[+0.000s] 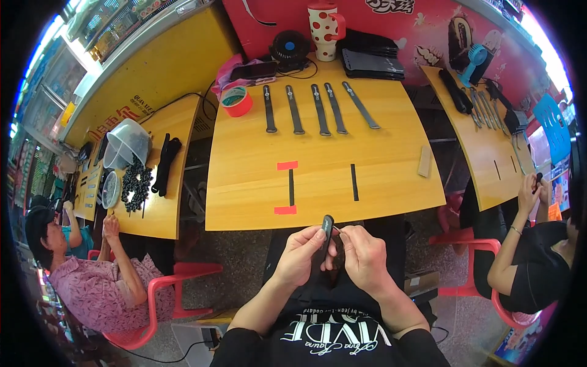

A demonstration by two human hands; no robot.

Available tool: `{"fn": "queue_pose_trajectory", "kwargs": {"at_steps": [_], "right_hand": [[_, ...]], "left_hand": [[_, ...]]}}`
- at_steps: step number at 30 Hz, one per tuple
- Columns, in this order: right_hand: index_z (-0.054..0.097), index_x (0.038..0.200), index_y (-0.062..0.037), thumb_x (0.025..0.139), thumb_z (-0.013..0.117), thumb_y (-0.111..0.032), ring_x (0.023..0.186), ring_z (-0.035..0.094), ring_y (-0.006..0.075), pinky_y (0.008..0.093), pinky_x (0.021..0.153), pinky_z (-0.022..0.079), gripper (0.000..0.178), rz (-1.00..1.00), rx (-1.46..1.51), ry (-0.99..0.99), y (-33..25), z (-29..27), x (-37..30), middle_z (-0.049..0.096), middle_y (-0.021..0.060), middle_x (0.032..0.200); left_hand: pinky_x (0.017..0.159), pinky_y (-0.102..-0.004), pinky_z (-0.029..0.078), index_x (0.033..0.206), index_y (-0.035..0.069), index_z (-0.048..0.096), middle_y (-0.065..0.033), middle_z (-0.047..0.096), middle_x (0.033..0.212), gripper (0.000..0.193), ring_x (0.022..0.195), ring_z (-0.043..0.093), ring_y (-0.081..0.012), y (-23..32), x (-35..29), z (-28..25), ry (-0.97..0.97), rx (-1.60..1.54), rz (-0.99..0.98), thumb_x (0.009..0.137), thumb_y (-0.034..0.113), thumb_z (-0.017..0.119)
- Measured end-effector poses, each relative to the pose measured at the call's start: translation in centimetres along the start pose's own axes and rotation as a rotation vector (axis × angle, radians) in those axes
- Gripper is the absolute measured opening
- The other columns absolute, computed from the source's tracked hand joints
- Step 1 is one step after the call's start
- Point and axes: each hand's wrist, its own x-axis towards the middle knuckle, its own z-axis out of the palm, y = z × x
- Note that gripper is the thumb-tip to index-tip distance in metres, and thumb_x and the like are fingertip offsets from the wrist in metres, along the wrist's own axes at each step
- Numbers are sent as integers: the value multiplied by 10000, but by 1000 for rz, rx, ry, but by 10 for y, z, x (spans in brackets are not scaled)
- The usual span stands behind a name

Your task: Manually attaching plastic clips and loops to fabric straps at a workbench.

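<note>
My left hand grips a dark, narrow strap with a rounded end, pointing upward just in front of the table's near edge. Close beside it, my right hand has its thumb and fingers pinched at the strap's right side. What lies in that pinch is too small to make out. Beyond my hands on the wooden table, several similar dark grey straps lie in a spaced row. Nearer to me are a black strip with red tape at both ends and a second black strip.
A red tape roll, phone, black fan, polka-dot cup and stack of dark straps line the far side. A beige block lies right. People sit at tables on both sides; black pieces cover the left one.
</note>
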Motion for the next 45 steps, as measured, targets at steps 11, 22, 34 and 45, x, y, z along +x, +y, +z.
{"fn": "queue_pose_trajectory", "kwargs": {"at_steps": [11, 22, 34, 45], "right_hand": [[603, 898, -20, 846, 613, 16, 626, 631, 322, 375, 517, 488, 63, -37, -29, -52, -1, -3, 1, 621, 145, 785], [588, 866, -14, 781, 602, 75, 628, 629, 329, 387, 521, 488, 125, 80, 128, -123, -4, -3, -2, 618, 153, 747], [581, 919, -4, 831, 596, 61, 637, 642, 324, 354, 534, 490, 110, 35, 204, -171, 11, 2, -1, 612, 150, 695], [487, 1277, -28, 812, 622, -17, 556, 618, 297, 392, 473, 457, 485, -80, -55, -480, 18, -19, 9, 599, 150, 655]], "left_hand": [[509, -198, 438, 1111, 7, 629, -37, 627, 761, 246, 578, 576, -95, -4, -2, -1, 25, 112, 54, 1018, 186, 489], [472, -188, 349, 1014, 4, 651, 15, 534, 654, 159, 534, 437, -39, -4, -4, -4, 51, 424, 143, 987, 112, 539], [479, -180, 332, 989, 26, 655, 41, 519, 664, 139, 562, 429, -22, -11, -3, -12, -41, 518, 174, 982, 111, 545], [483, -347, 369, 724, -24, 503, -168, 416, 557, 209, 488, 408, -237, 26, -7, -11, -125, 1228, 179, 873, 46, 632]]}}
